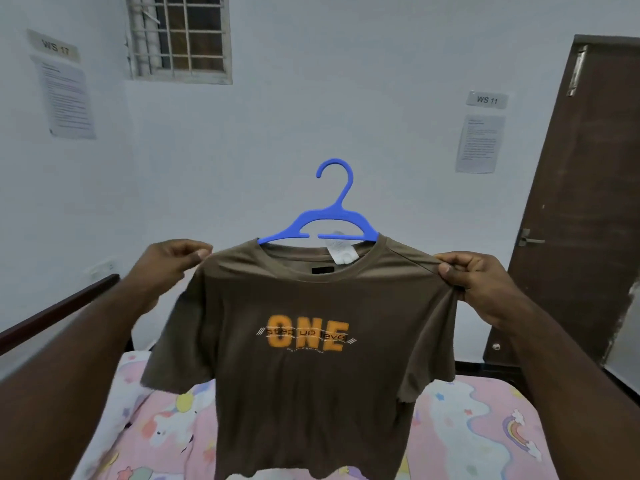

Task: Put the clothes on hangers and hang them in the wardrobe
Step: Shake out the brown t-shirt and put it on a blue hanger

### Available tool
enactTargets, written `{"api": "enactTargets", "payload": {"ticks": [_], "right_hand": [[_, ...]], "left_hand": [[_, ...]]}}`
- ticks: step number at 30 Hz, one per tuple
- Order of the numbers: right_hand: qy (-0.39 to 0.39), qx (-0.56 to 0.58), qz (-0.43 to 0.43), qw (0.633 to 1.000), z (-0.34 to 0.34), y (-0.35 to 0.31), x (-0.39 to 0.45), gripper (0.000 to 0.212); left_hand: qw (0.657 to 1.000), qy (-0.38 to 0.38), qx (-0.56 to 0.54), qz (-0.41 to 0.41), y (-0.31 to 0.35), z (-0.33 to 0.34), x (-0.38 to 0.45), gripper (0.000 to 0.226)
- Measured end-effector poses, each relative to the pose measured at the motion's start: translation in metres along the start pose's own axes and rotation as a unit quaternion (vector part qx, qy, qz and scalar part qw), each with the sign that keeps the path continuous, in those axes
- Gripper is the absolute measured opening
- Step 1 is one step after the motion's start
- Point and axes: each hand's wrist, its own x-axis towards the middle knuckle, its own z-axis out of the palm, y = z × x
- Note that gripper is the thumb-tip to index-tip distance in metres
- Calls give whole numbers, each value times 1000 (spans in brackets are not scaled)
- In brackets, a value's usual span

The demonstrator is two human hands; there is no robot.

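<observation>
Soft brown T-shirt (pixel 304 358) on a blue plastic hanger (pixel 327 223) — left hand (pixel 169 261) and right hand (pixel 474 278) each pinch a shoulder; hem cut off below.

Hanger (pixel 334 216) smooth blue plastic; T-shirt (pixel 304 393) matt brown cloth; door (pixel 585 202) dark wood.

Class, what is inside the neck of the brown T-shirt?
A blue hanger sits inside the T-shirt collar, hook and upper arms showing beside a white label. Its arm ends are covered by cloth.
</observation>
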Motion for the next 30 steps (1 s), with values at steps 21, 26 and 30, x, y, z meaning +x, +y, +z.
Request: {"api": "enactTargets", "payload": {"ticks": [21,26,30], "right_hand": [[-228,-45,-54,971,20,39,49,28],[-286,6,-50,957,50,36,56,45],[-321,-34,-73,944,89,41,57,40]], "left_hand": [[986,166,-17,-24,40,18,-138,16],[967,248,-45,-40,70,0,-189,16],[948,312,-27,-47,89,-22,-242,16]]}}
